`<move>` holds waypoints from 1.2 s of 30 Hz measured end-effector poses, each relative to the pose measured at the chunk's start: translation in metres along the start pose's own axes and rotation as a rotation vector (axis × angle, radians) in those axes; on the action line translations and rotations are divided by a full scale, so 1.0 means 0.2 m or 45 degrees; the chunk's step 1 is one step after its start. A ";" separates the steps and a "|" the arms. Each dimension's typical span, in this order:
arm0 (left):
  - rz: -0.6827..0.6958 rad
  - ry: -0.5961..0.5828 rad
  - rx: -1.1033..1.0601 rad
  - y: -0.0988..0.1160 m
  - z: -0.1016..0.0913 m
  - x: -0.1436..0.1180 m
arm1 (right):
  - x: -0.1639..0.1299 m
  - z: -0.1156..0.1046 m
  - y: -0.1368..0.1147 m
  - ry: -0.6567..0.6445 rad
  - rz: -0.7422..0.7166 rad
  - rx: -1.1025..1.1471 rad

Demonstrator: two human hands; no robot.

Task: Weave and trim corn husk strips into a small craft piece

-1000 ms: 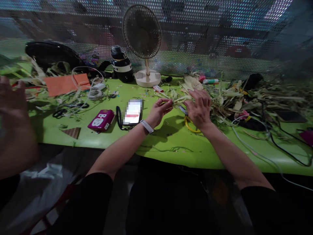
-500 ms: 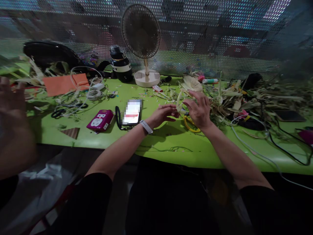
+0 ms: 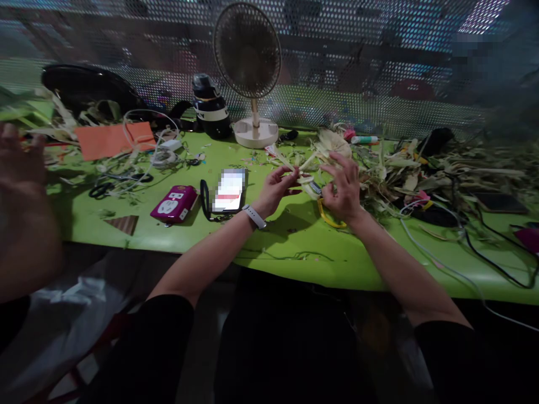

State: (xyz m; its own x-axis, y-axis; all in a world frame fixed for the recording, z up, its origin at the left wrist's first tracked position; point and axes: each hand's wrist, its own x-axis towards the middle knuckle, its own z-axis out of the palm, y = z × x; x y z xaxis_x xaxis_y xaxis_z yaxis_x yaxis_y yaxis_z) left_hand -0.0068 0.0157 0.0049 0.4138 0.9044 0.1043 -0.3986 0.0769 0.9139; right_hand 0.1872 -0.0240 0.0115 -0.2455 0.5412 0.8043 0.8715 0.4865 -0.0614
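Observation:
My left hand (image 3: 278,188), with a pale band on its wrist, pinches thin strips of pale dried husk (image 3: 304,175) between thumb and fingertips. The strips fan upward and to the right. My right hand (image 3: 343,184) is just to the right, low over yellow-handled scissors (image 3: 330,217) on the table. Its fingers are spread and bent, with a gap between thumb and forefinger. The short metal part of the scissors shows left of the thumb. Whether the hand touches the handle is hidden. A fuller, pale husk piece (image 3: 334,143) lies behind the right hand.
A fan (image 3: 255,132) and a dark bottle (image 3: 213,115) stand at the back. Left of my hands are a lit phone (image 3: 229,191) and a purple socket box (image 3: 174,205). Husk scraps (image 3: 404,174) and cables cover the right side. Another person's hand (image 3: 23,163) is at far left.
My left hand has closed into a pinch and risen slightly with the husk strips. My right hand has come away from the strips and lowered toward the scissors.

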 end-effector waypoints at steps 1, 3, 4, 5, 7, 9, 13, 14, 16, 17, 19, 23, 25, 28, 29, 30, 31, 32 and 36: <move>0.018 0.025 -0.007 0.00 0.00 0.00 | 0.00 -0.01 -0.01 -0.060 -0.050 0.005; 0.041 0.052 -0.016 0.00 -0.01 0.01 | 0.00 -0.02 -0.03 -0.188 -0.124 0.008; 0.045 0.053 -0.020 0.00 -0.01 0.01 | 0.01 -0.02 -0.04 -0.236 -0.145 0.007; 0.044 0.051 -0.024 0.00 -0.01 0.01 | 0.01 -0.02 -0.04 -0.265 -0.158 0.007; 0.028 0.051 -0.030 0.00 0.00 0.01 | 0.01 -0.02 -0.04 -0.259 -0.177 0.015; 0.007 0.072 -0.039 0.00 0.00 0.00 | 0.01 -0.01 -0.03 -0.203 -0.192 0.018; -0.029 0.142 -0.080 0.02 0.02 -0.01 | -0.01 0.01 0.00 -0.092 -0.194 0.012; -0.033 0.147 -0.086 0.02 0.03 -0.01 | -0.01 0.01 0.00 -0.070 -0.187 0.020; -0.037 0.146 -0.076 0.03 0.03 -0.01 | -0.02 0.02 0.01 -0.035 -0.176 0.052; -0.039 0.143 -0.063 0.03 0.03 -0.02 | -0.02 0.02 0.00 -0.021 -0.178 0.076; -0.031 0.140 -0.032 0.03 0.03 -0.02 | -0.02 0.02 -0.01 -0.010 -0.194 0.133; 0.013 0.081 0.002 0.01 0.02 -0.02 | -0.01 0.02 -0.03 0.076 -0.089 0.168; 0.036 0.056 0.007 0.01 0.02 -0.01 | -0.01 0.03 -0.03 0.112 0.012 0.158; 0.059 0.035 0.017 0.00 0.01 -0.01 | -0.01 0.04 -0.02 0.026 0.030 0.135; 0.061 0.031 0.017 0.00 0.01 -0.01 | -0.01 0.04 -0.02 -0.029 0.002 0.116; 0.064 0.032 0.016 -0.01 0.01 -0.01 | -0.01 0.04 -0.02 -0.081 -0.030 0.092; 0.066 0.038 0.012 -0.01 0.01 -0.01 | -0.01 0.04 -0.02 -0.129 -0.059 0.067; 0.069 0.046 0.006 -0.01 0.01 -0.01 | -0.02 0.05 -0.02 -0.170 -0.081 0.044; 0.109 0.046 0.014 -0.02 0.01 0.00 | -0.02 0.05 -0.03 -0.238 -0.087 -0.021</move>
State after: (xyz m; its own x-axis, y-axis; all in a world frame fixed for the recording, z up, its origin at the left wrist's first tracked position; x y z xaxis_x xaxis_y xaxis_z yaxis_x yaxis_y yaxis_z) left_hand -0.0030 0.0146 0.0015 0.3486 0.9220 0.1684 -0.4221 -0.0060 0.9065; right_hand 0.1785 -0.0223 0.0022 -0.3779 0.6260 0.6822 0.8566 0.5160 0.0010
